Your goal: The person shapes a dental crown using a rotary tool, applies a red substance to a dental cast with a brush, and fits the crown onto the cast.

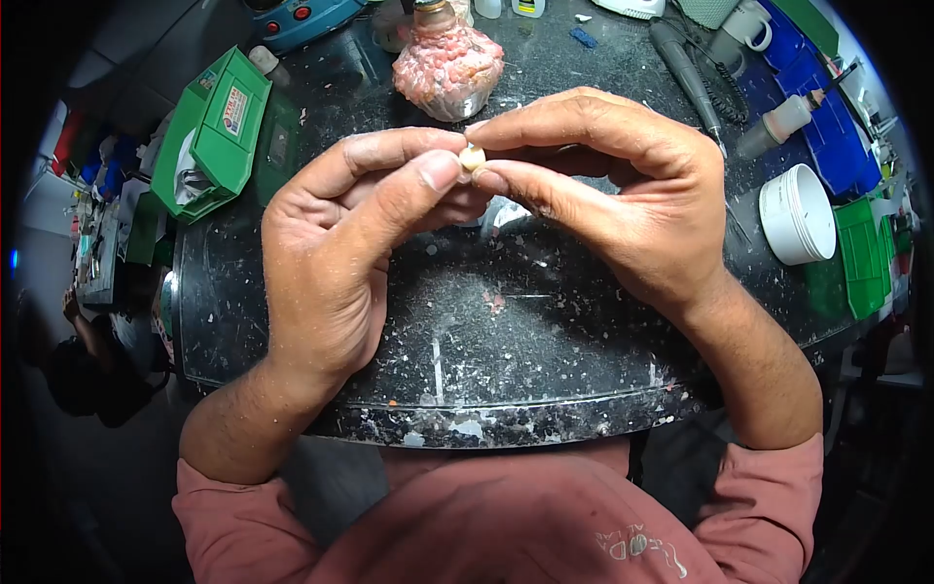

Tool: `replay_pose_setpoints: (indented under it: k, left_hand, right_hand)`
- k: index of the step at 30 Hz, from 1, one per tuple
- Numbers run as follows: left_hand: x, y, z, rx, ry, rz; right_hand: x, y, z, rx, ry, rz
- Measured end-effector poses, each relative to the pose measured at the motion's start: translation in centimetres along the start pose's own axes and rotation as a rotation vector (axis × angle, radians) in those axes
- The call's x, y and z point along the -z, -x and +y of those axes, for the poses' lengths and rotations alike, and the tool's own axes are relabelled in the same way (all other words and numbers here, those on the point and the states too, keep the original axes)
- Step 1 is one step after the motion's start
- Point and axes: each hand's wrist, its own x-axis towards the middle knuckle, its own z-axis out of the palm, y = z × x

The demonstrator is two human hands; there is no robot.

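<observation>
Between the fingertips of both hands is a small cream-coloured piece, too small to make out in detail. My left hand pinches it from the left with thumb and forefinger. From the right, the thumb and forefinger of my right hand close on the same piece. Both hands are raised over the black, speckled table. Just beyond the fingertips stands a burner-like vessel coated in lumpy pink material.
Green bins stand at the left and right. A white tub, a grey handpiece with a coiled cord and a dropper bottle are at the right. A blue device sits at the back. Another person is at far left.
</observation>
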Motion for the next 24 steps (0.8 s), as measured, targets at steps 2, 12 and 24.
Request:
replay_pose_setpoints:
  k: [2, 12, 24]
  left_hand:
    - [-0.03, 0.05, 0.07, 0.012, 0.020, 0.002]
    - [-0.13, 0.15, 0.17, 0.063, 0.062, 0.003]
    - [0.05, 0.27, 0.07, 0.230, 0.214, -0.002]
  right_hand:
    - [0.00, 0.06, 0.08, -0.008, 0.001, 0.010]
    - [-0.07, 0.15, -0.05, 0.020, 0.005, 0.010]
    - [-0.08, 0.26, 0.34, -0.001, -0.022, -0.021]
